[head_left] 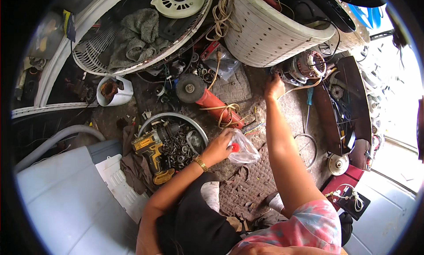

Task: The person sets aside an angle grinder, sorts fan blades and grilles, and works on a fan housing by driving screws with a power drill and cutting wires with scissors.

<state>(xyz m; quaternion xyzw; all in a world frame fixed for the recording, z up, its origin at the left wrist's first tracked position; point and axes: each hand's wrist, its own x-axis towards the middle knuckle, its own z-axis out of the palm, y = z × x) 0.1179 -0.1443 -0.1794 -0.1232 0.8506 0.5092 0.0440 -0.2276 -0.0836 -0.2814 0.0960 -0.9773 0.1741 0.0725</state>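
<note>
My left hand, with a gold-coloured watch on the wrist, is closed on a crumpled clear plastic bag. Something small and red shows at the bag's near end, beside my fingers. Farther off, my right hand is closed at the left end of an electric motor with bare copper windings. What its fingers grip there is too small and dark to make out. A pale cord runs from beside this hand to the motor. Between my hands lies a red angle grinder with its cord wrapped round it.
A metal bowl of screws and small parts holds a yellow cordless drill at its left side. A white perforated tub stands at the back. On the right are a screwdriver and an open brown toolbox.
</note>
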